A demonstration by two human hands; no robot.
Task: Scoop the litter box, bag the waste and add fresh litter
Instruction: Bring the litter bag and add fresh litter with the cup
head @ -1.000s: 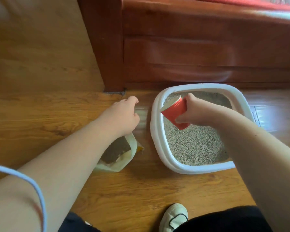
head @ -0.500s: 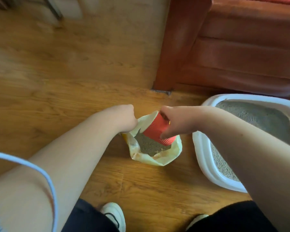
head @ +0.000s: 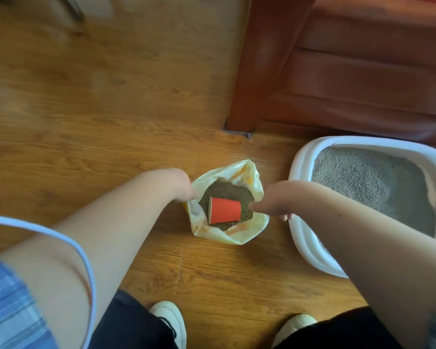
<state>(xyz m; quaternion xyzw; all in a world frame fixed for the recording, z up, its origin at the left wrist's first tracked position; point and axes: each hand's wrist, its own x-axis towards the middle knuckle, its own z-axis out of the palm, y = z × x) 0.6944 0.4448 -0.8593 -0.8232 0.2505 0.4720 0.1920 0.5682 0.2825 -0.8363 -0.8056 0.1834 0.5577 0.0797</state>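
Left hand (head: pixel 179 185) sits at the centre of the frame with its fingers curled down over the left rim of a pale yellow plastic bag (head: pixel 237 236), gripping it. Right hand (head: pixel 275 205) is at the bag's right rim, thumb stretched towards the bag's mouth and fingertips tucked under. Whether it pinches the plastic I cannot tell.

Between the two hands the bag stands open on the wooden floor (head: pixel 111 109). It is partly filled with dark brown-grey litter (head: pixel 227 191), fine and grainy. An orange paper cup (head: pixel 224 210) lies on its side on this litter, its wider end towards frame left. Neither hand touches it.

Just to the right of the bag is the white litter box (head: pixel 300 172), with a thick rounded rim. The lighter grey litter (head: pixel 368 177) in it is heaped unevenly. Dark reddish wooden furniture (head: pixel 363 71) fills the upper right of the frame behind the box. Along the bottom edge are two light shoes (head: pixel 171 318).
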